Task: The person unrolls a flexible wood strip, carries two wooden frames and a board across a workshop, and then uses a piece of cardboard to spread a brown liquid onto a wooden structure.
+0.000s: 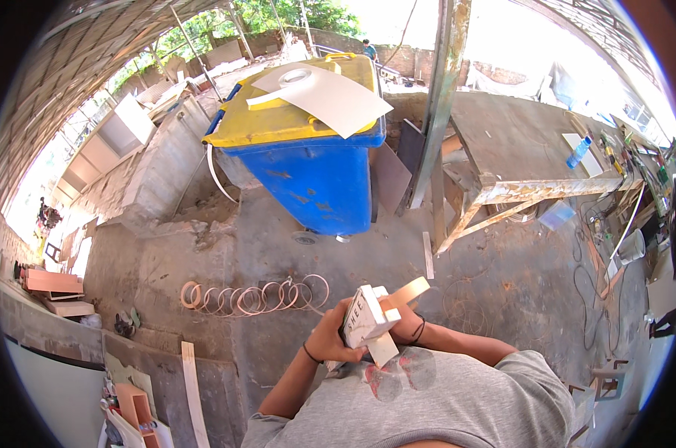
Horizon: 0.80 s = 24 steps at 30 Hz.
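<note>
Close to my chest, my left hand (327,335) is closed around the side of a white box-like block (362,316) with dark print on its face. My right hand (407,323) is closed at the block's other side, partly hidden behind it. A pale flat strip (410,290) sticks out above the right hand, and a light flat piece (383,349) shows below the block. Whether these two are one length I cannot tell. A loose spiral of pinkish banding (252,300) lies on the floor just beyond my left hand.
Ahead stands a blue bin (308,183) with a yellow lid (237,123), bearing a white sheet (338,101) and a white roll (294,77). A metal post (436,104) rises beside a workbench (517,142) with a blue bottle (579,151). Cables (588,299) trail on the right floor.
</note>
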Each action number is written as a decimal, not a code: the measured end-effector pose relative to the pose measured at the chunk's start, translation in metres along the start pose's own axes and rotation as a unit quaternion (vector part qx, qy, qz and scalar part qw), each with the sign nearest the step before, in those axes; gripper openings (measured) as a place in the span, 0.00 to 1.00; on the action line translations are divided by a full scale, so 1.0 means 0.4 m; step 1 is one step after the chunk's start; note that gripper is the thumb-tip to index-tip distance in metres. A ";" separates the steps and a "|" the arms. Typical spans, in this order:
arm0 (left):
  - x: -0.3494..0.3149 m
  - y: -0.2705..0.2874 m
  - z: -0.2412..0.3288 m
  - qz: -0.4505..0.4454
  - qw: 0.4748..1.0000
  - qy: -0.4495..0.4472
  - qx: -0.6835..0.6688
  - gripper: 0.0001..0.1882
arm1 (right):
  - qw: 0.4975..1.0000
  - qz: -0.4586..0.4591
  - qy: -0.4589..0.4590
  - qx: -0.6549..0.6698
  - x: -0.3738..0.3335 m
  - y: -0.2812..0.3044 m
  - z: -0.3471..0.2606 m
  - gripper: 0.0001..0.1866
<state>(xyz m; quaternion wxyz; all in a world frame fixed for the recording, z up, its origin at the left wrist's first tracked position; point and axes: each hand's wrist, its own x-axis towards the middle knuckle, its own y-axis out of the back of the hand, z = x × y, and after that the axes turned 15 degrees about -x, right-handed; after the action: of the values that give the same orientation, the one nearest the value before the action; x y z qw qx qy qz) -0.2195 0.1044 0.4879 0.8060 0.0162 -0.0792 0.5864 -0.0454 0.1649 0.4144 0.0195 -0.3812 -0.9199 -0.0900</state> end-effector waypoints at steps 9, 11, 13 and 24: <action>-0.012 0.048 -0.010 0.045 0.995 0.054 0.071 0.43 | 0.994 0.013 0.039 0.100 0.041 0.114 -0.145 0.30; -0.012 0.038 0.014 0.051 0.992 0.065 0.098 0.41 | 0.958 0.090 -0.019 0.270 0.063 0.098 -0.210 0.25; -0.002 0.018 0.027 0.058 0.989 0.091 0.106 0.40 | 0.987 0.119 -0.016 0.103 0.073 0.122 -0.219 0.24; -0.024 -0.008 0.118 0.087 0.981 0.079 0.156 0.40 | 0.966 0.232 -0.054 -0.101 0.121 0.126 -0.271 0.29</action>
<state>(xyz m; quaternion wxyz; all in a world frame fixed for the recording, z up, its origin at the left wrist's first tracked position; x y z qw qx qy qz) -0.2246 0.0888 0.5332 0.7430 0.0886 0.0761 0.6590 -0.0478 0.2142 0.5335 -0.0486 -0.5887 -0.7920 -0.1542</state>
